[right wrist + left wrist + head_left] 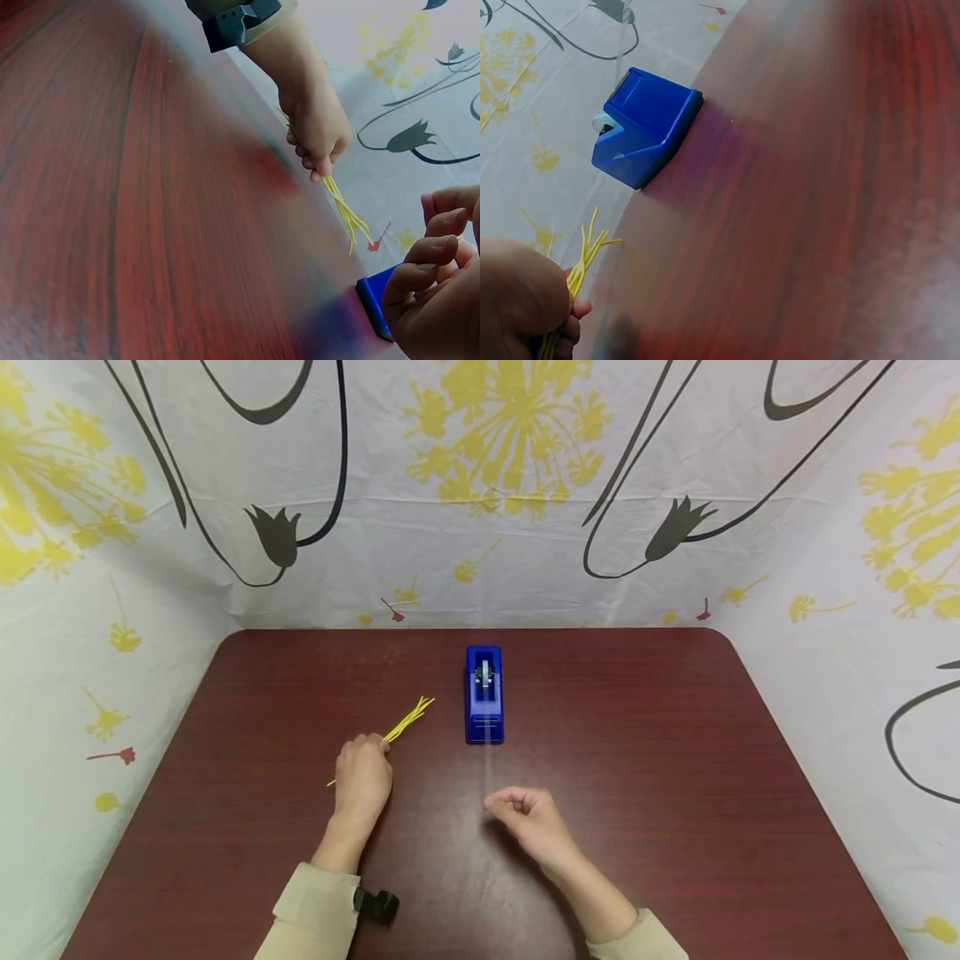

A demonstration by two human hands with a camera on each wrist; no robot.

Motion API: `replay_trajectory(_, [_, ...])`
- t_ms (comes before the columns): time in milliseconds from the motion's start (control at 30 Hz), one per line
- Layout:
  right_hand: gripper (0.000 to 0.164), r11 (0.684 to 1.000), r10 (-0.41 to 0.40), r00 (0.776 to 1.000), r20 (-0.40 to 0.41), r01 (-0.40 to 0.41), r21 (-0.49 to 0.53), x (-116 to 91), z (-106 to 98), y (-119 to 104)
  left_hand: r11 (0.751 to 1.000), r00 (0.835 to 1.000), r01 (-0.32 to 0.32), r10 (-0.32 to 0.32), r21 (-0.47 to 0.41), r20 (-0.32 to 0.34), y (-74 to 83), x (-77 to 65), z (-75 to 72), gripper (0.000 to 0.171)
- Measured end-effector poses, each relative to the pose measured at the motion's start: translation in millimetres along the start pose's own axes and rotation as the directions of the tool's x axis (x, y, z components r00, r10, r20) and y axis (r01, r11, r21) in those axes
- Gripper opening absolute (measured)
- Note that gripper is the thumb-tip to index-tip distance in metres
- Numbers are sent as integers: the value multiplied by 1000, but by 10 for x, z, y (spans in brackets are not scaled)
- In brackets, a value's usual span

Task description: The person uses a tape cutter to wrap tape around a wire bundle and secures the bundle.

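My left hand (363, 781) grips a small bundle of thin yellow strands (407, 721), which could be wires or cords. Their loose ends fan out past the thumb, and the part inside the fist is hidden. Right of it stands a blue tape dispenser (472, 714) with a roll of clear tape (485, 672). From its front edge a narrow transparent strip of tape (489, 767) stretches toward me. My right hand (540, 831) pinches the end of this strip between thumb and forefinger, apart from the dispenser. In the right wrist view its other fingers (431, 251) curl loosely.
Everything is on a dark reddish-brown table (660, 760) with rounded far corners. A white cloth (420, 568) with yellow and grey flower prints hangs behind it and along both sides. On my left wrist sits a small black camera (385, 907).
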State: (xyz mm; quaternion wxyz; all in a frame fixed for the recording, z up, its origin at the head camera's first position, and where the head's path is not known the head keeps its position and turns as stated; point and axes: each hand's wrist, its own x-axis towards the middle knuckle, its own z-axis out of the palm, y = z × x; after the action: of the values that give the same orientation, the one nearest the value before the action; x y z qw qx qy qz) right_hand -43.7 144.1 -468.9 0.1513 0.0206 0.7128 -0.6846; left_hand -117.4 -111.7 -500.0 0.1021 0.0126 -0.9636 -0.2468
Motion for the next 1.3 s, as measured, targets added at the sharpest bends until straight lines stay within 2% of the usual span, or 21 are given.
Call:
replay_trajectory(233, [30,1000,-5,1000,4,5,5,2,-10,4,1000,1000,0,0,-12,-14,-4,-52,-35,16])
replay_trajectory(467, [27,1000,-18,1000,-1,18,12,-15,2,-27,999,999,-35,34,-32,-29,9,-89,-78,14])
replay_trajectory(1000, [25,998,-61,998,-18,61,0,-14,-7,-55,997,999,-46,45,-64,-13,63,-158,-206,14])
replay_trajectory(1300, [25,998,-67,997,-25,67,12,-22,-5,-77,998,998,-60,60,-6,16,131,-199,-273,14])
